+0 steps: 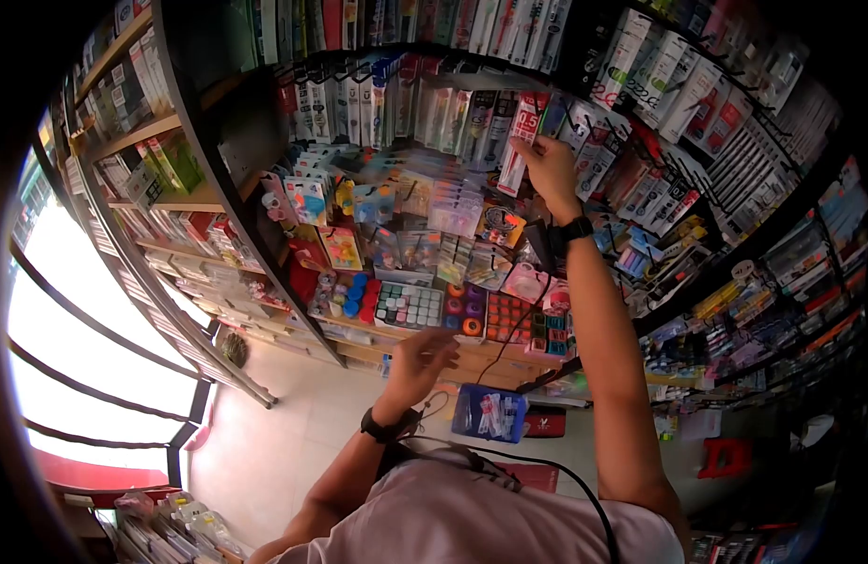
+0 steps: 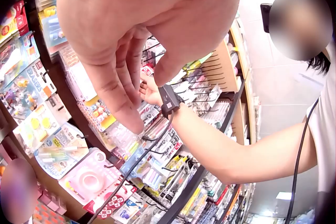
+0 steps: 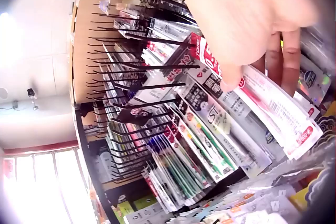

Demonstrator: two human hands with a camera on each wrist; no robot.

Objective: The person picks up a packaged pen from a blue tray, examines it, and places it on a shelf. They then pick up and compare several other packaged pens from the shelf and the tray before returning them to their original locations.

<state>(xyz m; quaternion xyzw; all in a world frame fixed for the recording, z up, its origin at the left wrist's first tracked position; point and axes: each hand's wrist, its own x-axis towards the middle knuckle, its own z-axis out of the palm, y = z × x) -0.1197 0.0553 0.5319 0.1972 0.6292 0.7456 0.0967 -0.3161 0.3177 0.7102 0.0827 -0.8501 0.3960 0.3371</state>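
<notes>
My right hand (image 1: 552,174) is raised to the rack and pinches a slim red-and-white pen packet (image 1: 526,120) marked 0.5. In the right wrist view, the thumb lies across the front of this packet (image 3: 278,109), with fingers behind it. The packet slants beside hanging rows of similar pen packets (image 3: 210,124) on black hooks. My left hand (image 1: 420,369) hovers in front of the lower shelf with relaxed, slightly bent fingers and nothing in it. The left wrist view shows this hand (image 2: 152,19) large and near, the right arm behind it.
Black hooks (image 3: 157,85) stick out from the rack. Small bottles (image 1: 409,305) and an orange tray (image 1: 519,318) fill the low shelf edge. A blue basket (image 1: 489,414) with packets sits below. Dark cables (image 1: 566,470) run along the body and arms. Barred windows (image 1: 95,357) stand left.
</notes>
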